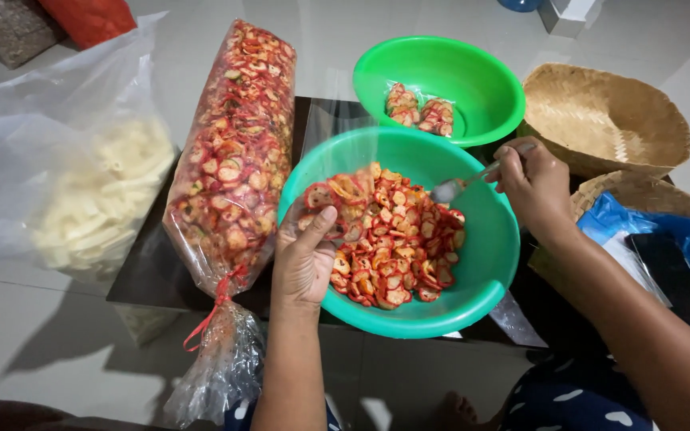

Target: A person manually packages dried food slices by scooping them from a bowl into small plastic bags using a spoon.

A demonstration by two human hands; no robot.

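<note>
A green plastic bowl (pixel 485 263) in front of me holds a heap of red and yellow sliced chips (pixel 393 247). My left hand (pixel 305 255) holds a small clear plastic bag (pixel 341 172) upright at the bowl's left rim, with some chips inside it. My right hand (pixel 533 183) grips a metal spoon (pixel 461 185) whose bowl points at the bag's mouth above the chips. A second green bowl (pixel 481 76) behind holds two small filled packets (pixel 419 110).
A long clear bag full of the same chips (pixel 237 152), tied with red string, lies on the dark low table (pixel 149 275) at left. A bag of pale sticks (pixel 97 195) sits further left. Woven baskets (pixel 608 116) stand at right, one holding blue plastic (pixel 640 227).
</note>
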